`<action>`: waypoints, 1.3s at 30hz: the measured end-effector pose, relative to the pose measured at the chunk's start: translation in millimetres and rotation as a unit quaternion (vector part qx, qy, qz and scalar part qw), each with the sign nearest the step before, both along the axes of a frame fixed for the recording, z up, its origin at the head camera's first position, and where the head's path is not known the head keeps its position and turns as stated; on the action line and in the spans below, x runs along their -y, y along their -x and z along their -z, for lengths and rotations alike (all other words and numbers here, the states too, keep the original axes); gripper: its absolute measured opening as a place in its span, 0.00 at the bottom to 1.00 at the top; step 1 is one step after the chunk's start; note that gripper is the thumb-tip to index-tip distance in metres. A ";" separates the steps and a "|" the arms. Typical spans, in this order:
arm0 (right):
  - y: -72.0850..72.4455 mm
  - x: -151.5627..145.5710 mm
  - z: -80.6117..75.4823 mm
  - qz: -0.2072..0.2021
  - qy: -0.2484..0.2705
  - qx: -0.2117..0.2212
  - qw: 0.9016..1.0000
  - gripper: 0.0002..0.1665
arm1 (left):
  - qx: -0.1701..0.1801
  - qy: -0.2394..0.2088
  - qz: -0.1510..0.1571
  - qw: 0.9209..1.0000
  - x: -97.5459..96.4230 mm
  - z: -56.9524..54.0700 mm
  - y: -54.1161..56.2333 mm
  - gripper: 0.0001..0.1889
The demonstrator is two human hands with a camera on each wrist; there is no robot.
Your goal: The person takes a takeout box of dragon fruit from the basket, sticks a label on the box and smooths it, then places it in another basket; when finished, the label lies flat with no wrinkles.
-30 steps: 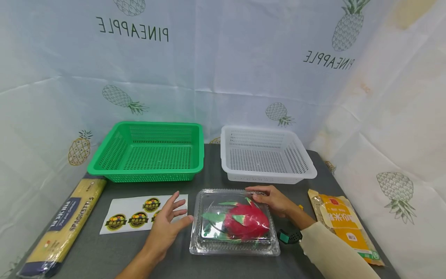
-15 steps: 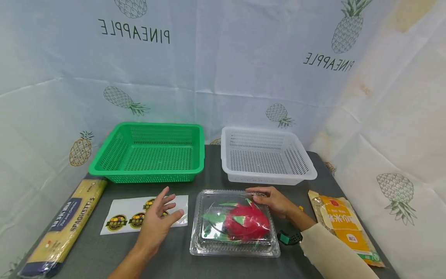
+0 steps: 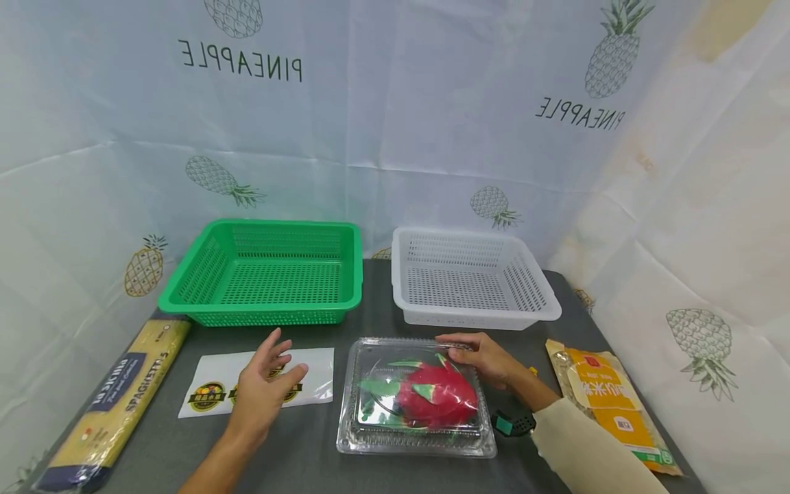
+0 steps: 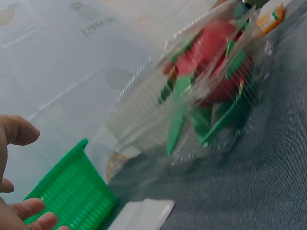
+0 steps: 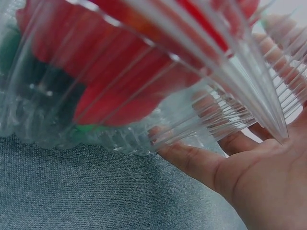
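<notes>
A clear plastic clamshell box (image 3: 416, 444) lies closed on the dark table, with a pink-red dragon fruit (image 3: 438, 398) with green tips showing inside. My right hand (image 3: 489, 358) grips the box at its far right corner. In the right wrist view the thumb (image 5: 184, 158) lies along the side wall and the other fingers reach behind the corner, seen through the ribbed plastic. Over the white sheet of round fruit stickers (image 3: 317, 367) hovers my left hand (image 3: 259, 394), fingers loosely spread and nothing in them. It covers part of the stickers.
A green basket (image 3: 265, 315) stands at the back left, a white basket (image 3: 463, 317) at the back right. A spaghetti pack (image 3: 120, 398) lies along the left edge; an orange and yellow food bag (image 3: 607, 394) is on the right. Cloth walls surround the table.
My left hand has moved left, away from the box and over the sticker sheet. The right hand and the box have stayed in place.
</notes>
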State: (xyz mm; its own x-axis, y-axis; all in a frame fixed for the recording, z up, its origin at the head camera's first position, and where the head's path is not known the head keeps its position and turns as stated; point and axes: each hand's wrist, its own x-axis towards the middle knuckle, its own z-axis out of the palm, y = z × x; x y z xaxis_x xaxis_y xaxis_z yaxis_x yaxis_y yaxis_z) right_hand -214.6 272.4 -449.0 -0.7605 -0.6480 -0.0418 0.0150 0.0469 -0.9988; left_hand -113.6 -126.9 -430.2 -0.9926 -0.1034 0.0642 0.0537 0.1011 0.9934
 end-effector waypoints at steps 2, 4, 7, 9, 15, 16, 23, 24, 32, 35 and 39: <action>-0.5 -0.1 0.7 -0.001 0.001 -0.001 1.000 0.26 | 0.002 0.011 -0.009 1.000 4.6 4.0 2.0 0.43; -0.6 -0.2 1.9 -0.002 0.002 -0.003 1.000 0.26 | 0.003 0.023 -0.023 0.999 9.5 8.8 4.2 0.42; -1.3 0.3 2.4 -0.002 0.000 -0.007 1.000 0.27 | -0.006 0.055 -0.054 0.997 16.7 17.1 7.5 0.40; -1.7 0.4 2.8 0.001 -0.003 -0.008 1.000 0.27 | -0.017 0.079 -0.077 0.994 20.9 22.9 9.6 0.39; -2.5 0.5 4.3 0.004 -0.010 -0.009 1.000 0.27 | -0.041 0.124 -0.126 0.983 29.8 37.4 15.5 0.36; -2.7 0.7 4.5 0.004 -0.009 -0.008 1.000 0.27 | -0.041 0.125 -0.128 0.983 31.0 39.6 16.5 0.36; -3.1 1.9 6.0 0.000 -0.001 -0.012 1.000 0.27 | -0.043 0.148 -0.149 0.977 36.9 54.9 23.3 0.34; -3.2 1.8 6.0 0.000 0.000 -0.011 1.000 0.27 | -0.046 0.155 -0.156 0.975 37.4 57.5 24.5 0.34; -2.9 1.8 2.1 -0.003 0.003 -0.010 1.000 0.27 | -0.043 0.221 -0.181 0.957 37.0 70.7 29.5 0.32; -2.7 1.1 0.4 -0.003 0.002 -0.016 1.000 0.27 | -0.052 0.240 -0.184 0.952 35.5 72.1 32.1 0.31; -2.3 -0.8 -0.4 -0.001 -0.003 -0.027 1.000 0.27 | -0.074 0.252 -0.190 0.946 33.9 72.0 34.9 0.30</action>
State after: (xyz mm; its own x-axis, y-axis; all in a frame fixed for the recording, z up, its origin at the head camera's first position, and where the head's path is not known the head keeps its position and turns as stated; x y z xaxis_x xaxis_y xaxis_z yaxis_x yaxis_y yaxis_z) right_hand -212.3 273.2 -448.5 -0.7602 -0.6496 -0.0044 -0.0400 0.0535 -0.9978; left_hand -148.5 -160.8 -502.2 -0.8662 -0.3700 0.3358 0.0537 0.5992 0.7988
